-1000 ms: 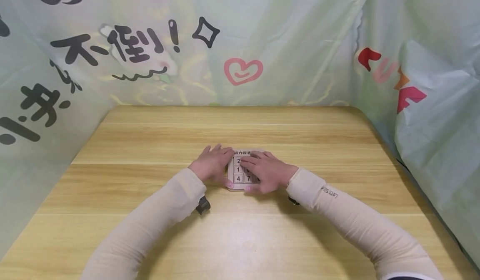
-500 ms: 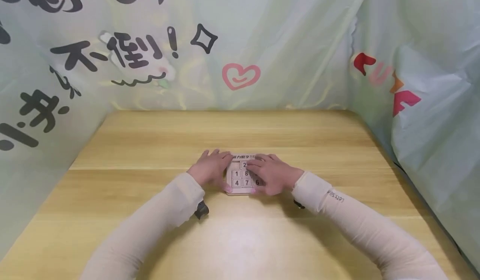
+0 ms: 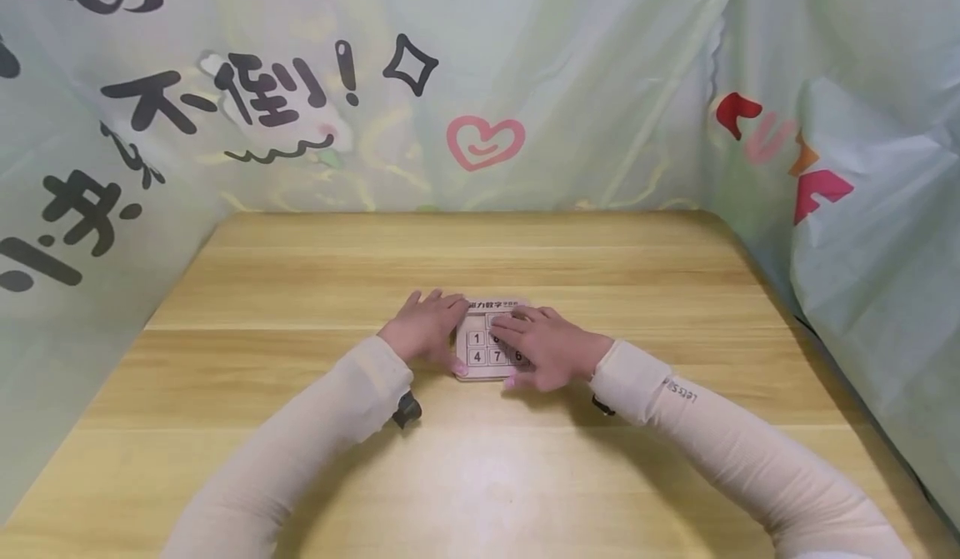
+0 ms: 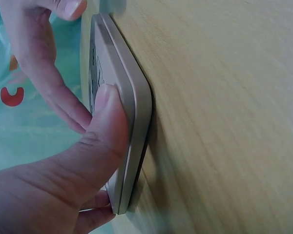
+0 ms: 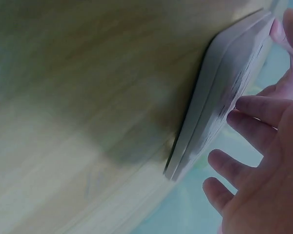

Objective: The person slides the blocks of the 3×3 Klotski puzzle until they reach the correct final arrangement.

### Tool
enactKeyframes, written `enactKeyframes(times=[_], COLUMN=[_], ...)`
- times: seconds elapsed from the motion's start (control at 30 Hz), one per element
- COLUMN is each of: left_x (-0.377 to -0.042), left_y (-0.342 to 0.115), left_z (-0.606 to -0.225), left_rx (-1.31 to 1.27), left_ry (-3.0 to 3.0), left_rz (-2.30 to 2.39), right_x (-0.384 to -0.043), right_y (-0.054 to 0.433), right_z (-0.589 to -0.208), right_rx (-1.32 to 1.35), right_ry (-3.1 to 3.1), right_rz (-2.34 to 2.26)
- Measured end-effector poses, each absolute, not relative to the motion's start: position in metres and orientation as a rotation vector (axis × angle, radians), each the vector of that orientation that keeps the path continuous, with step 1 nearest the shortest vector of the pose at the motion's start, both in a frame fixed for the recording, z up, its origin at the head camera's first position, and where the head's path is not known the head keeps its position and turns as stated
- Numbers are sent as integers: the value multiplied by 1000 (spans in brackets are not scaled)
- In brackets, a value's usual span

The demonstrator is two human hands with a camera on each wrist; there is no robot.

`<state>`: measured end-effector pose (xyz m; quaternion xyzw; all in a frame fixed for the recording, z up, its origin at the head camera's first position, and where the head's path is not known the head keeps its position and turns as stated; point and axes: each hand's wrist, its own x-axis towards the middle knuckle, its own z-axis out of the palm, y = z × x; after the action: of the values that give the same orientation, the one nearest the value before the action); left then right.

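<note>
A pale number slide puzzle lies flat on the table, its tiles marked 1, 4, 7 and 6 showing. My left hand holds it by the left side, thumb on the near corner and fingertips at the far corner. From the right, my right hand reaches over the puzzle with fingers extended. In the right wrist view two fingertips touch the tile face. An open slot shows at the top left of the grid. The right-hand tiles are partly hidden under my fingers.
The wooden table spreads around the puzzle on every side. A printed pale green cloth hangs behind it and along both sides. Small dark straps show at the wrists.
My right fingers have slid the 2 tile from the top-left cell to the top middle, uncovering the slot. The right hand has shifted slightly right; the left stays at the frame.
</note>
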<state>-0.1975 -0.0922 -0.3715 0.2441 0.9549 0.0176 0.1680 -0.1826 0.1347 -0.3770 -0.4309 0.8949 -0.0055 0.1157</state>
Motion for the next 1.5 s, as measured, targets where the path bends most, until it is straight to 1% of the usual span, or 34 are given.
enactKeyframes(times=[0.43, 0.93, 1.13, 1.5], left_x=[-197, -198, -199, -199], left_y=[-92, -91, -91, -90], left_z=[-370, -369, -370, -370], left_rx=[679, 675, 668, 681], left_ry=[2706, 2696, 2702, 2699], left_rz=[61, 42, 64, 65], right_x=[-173, -171, -176, -183], right_y=[124, 121, 118, 115], right_z=[-376, -376, -375, -375], right_rx=[-1378, -1353, -1365, -1292], right_ry=[2583, 2583, 2598, 2591], right_rz=[4, 21, 31, -3])
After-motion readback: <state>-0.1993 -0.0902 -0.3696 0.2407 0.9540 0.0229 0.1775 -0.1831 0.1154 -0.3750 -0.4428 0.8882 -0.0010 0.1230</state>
